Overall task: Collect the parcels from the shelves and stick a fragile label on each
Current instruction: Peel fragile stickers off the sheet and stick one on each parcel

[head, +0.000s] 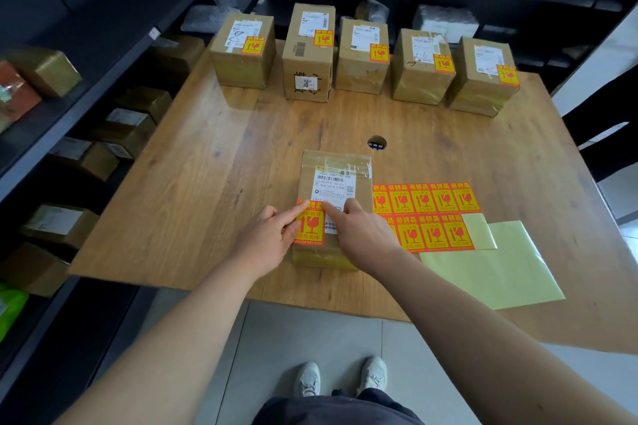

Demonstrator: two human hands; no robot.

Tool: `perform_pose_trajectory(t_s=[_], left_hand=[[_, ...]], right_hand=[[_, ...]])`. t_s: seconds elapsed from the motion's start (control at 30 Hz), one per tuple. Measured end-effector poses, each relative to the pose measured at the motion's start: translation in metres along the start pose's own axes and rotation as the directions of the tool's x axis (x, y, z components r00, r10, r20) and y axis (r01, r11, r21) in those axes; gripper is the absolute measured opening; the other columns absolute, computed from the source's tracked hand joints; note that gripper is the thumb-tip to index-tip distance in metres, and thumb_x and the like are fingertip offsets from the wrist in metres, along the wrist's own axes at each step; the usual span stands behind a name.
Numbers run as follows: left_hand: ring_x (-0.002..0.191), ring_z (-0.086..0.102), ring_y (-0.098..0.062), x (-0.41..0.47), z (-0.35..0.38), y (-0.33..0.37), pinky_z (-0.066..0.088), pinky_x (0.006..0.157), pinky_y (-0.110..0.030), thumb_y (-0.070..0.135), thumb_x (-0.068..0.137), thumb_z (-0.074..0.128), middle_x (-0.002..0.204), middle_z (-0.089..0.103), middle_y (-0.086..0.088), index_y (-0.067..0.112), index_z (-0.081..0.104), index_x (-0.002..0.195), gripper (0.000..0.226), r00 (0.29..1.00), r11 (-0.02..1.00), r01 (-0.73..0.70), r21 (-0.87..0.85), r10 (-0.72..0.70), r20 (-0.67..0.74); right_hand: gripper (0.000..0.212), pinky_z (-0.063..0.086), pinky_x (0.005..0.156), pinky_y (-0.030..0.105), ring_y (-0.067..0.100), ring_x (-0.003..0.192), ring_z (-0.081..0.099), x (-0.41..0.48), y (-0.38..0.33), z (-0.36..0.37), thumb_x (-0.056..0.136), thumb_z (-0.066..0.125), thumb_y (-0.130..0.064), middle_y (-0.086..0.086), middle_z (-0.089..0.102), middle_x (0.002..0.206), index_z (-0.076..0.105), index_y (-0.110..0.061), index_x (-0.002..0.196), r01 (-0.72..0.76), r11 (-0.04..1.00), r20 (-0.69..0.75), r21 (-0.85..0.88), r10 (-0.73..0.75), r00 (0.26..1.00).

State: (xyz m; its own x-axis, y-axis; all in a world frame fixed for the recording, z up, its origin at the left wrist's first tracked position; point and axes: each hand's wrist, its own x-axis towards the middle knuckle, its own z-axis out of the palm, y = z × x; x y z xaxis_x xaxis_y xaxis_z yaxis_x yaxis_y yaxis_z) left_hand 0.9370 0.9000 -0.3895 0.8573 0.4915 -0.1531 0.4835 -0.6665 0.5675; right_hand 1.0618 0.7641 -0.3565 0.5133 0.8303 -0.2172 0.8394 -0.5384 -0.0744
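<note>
**Six parcels on the table, one under both hands**

Six brown cardboard parcels sit on a wooden table (207,183) in the head view. Five stand in a row (362,55) along the far edge, each taped, each carrying a white shipping slip and an orange-and-yellow fragile label on top.

The sixth parcel (333,169) lies near the front edge, sealed with clear tape, a white barcode slip across its top. A fragile label (310,229), orange border with a yellow panel and a red broken-glass mark, lies on its near left corner, overlapping the slip.

The left hand (272,238) presses on the label's left side, index finger stretched out to its top edge, other fingers loosely bent on the label. The right hand (362,229) points its index finger onto the label's top right corner, remaining fingers curled in. Neither hand grips anything.

Just right of the parcel, touching it, lies a label sheet (435,217) with two rows of stickers, pale yellow backing bared at its right and near side. Dark shelves (69,120) at left hold more boxes.
</note>
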Motion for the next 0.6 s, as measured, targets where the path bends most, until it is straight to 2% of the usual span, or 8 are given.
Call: perform_pose_trajectory(t_s=[0.17, 0.27, 0.37, 0.43, 0.53, 0.6], left_hand=[[0.087, 0.052, -0.015, 0.001, -0.001, 0.000, 0.047, 0.070, -0.028, 0.048, 0.099, 0.024, 0.113, 0.040, 0.000, 0.057, 0.006, 0.143, 0.049, 0.995, 0.999, 0.045, -0.008, -0.044, 0.091], [0.102, 0.048, -0.017, -0.001, 0.004, 0.002, 0.042, 0.081, -0.030, 0.046, 0.100, 0.021, 0.126, 0.038, -0.004, 0.059, 0.003, 0.142, 0.048, 0.993, 0.995, 0.075, -0.071, -0.068, 0.101], [0.116, 0.046, -0.022, -0.001, 0.006, 0.001, 0.042, 0.094, -0.036, 0.047, 0.099, 0.018, 0.136, 0.035, -0.006, 0.061, -0.001, 0.139, 0.046, 0.991, 0.993, 0.081, -0.087, -0.071, 0.113], [0.119, 0.045, -0.023, -0.001, 0.005, 0.001, 0.041, 0.097, -0.039, 0.049, 0.098, 0.016, 0.139, 0.034, -0.006, 0.061, -0.002, 0.139, 0.046, 0.989, 0.993, 0.081, -0.083, -0.070, 0.130], [0.123, 0.043, -0.022, -0.003, 0.003, 0.002, 0.042, 0.098, -0.041, 0.049, 0.098, 0.017, 0.143, 0.034, -0.004, 0.060, -0.005, 0.139, 0.047, 0.988, 0.995, 0.080, -0.066, -0.070, 0.140], [0.126, 0.041, -0.020, -0.007, 0.003, 0.000, 0.041, 0.098, -0.039, 0.051, 0.098, 0.018, 0.147, 0.033, 0.001, 0.061, -0.011, 0.138, 0.050, 0.986, 0.996, 0.069, -0.060, -0.058, 0.159]], right_hand=[[0.056, 0.042, 0.053, 0.034, 0.028, 0.077, 0.060, 0.001, 0.005, -0.001, 0.100, 0.034, -0.018, 0.008, 0.047, 0.118, 0.012, -0.024, 0.151, -0.005, 0.998, -0.024, 0.056, 0.007, 1.000], [0.052, 0.045, 0.049, 0.034, 0.026, 0.071, 0.058, -0.009, 0.007, -0.001, 0.101, 0.036, -0.025, 0.007, 0.042, 0.118, 0.015, -0.026, 0.148, 0.108, 0.994, -0.013, -0.011, -0.108, 0.994], [0.046, 0.040, 0.049, 0.032, 0.021, 0.065, 0.049, -0.024, 0.010, -0.001, 0.101, 0.035, -0.028, 0.006, 0.038, 0.116, 0.022, -0.027, 0.145, 0.191, 0.981, -0.012, -0.024, -0.191, 0.981], [0.045, 0.038, 0.053, 0.030, 0.018, 0.071, 0.046, -0.032, 0.014, -0.001, 0.101, 0.034, -0.028, 0.006, 0.037, 0.118, 0.026, -0.031, 0.145, 0.263, 0.964, -0.017, -0.033, -0.264, 0.964], [0.042, 0.048, 0.063, 0.031, 0.022, 0.096, 0.054, -0.039, 0.021, -0.002, 0.101, 0.032, -0.030, 0.005, 0.034, 0.126, 0.030, -0.036, 0.143, 0.346, 0.938, 0.000, 0.009, -0.346, 0.938], [0.043, 0.052, 0.069, 0.033, 0.022, 0.103, 0.054, -0.040, 0.024, -0.004, 0.101, 0.031, -0.033, 0.004, 0.032, 0.129, 0.030, -0.038, 0.144, 0.364, 0.931, 0.014, 0.026, -0.364, 0.931]])
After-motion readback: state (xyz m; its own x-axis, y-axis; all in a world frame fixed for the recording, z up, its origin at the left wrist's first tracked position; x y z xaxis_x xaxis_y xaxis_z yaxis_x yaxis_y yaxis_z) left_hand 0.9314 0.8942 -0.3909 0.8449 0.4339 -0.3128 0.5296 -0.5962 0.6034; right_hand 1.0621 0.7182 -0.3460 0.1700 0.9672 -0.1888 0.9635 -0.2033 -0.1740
